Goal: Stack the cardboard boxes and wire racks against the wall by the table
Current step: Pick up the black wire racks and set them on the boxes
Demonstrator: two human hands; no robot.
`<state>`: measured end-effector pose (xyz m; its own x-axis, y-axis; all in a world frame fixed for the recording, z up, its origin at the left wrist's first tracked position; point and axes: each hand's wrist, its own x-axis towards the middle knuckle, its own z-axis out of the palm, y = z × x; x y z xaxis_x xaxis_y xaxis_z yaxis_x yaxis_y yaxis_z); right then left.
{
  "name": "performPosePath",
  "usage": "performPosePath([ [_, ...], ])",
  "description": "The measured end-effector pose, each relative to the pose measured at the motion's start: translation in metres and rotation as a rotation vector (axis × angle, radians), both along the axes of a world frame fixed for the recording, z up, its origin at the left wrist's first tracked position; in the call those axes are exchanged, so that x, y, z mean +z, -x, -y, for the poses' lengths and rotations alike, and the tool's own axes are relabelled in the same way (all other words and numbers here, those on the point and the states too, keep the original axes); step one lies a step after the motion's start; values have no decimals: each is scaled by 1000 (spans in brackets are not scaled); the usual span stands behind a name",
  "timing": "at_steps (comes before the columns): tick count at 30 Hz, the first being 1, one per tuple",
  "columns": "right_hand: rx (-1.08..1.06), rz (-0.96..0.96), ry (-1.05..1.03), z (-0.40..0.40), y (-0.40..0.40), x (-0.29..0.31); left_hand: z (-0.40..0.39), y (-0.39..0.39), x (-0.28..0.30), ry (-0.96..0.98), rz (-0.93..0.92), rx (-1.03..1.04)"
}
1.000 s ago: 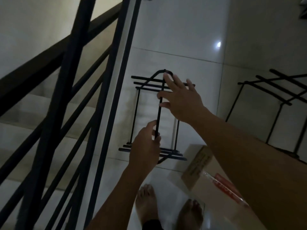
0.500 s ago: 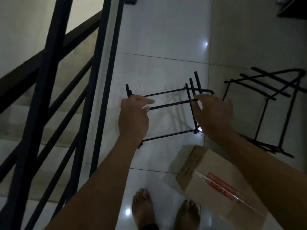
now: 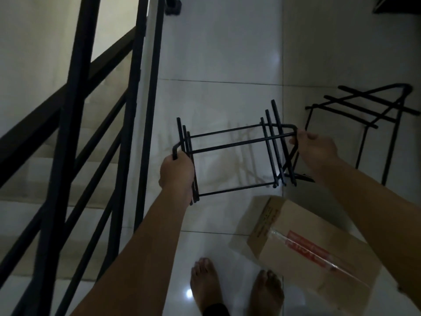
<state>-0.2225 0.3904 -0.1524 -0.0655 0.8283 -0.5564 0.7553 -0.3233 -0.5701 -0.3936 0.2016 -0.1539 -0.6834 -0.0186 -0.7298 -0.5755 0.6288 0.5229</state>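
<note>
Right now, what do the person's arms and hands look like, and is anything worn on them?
Both forearms are bare, with no sleeves in view. The left hand and right hand show no gloves, watch or rings that I can make out in this dim light.

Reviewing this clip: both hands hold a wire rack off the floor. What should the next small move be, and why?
Probably carry the held rack rightward toward the second rack standing at the wall: left hand and right hand already grip its ends, clear of the cardboard box.

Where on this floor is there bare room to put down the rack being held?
Bare tiles lie between the stair railing and the second rack, beyond the held rack. It is crowded nearer: the cardboard box and bare feet.
</note>
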Motion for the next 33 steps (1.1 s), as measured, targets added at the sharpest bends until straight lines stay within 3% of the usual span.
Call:
performPosePath([
  [9, -131, -154, -139, 17, -59, 126, -14, -29, 111, -105, -229, -198],
  [18, -122, -152, -172, 65, -158, 284, -23, -79, 284, -150, -213, -401],
  [26, -500, -66, -196, 177, -260, 397, -4, -166, 392, -93, -288, -785],
  [33, -834, -1, -202, 282, -348, 462, 28, -270, 455, -181, -322, -1127],
])
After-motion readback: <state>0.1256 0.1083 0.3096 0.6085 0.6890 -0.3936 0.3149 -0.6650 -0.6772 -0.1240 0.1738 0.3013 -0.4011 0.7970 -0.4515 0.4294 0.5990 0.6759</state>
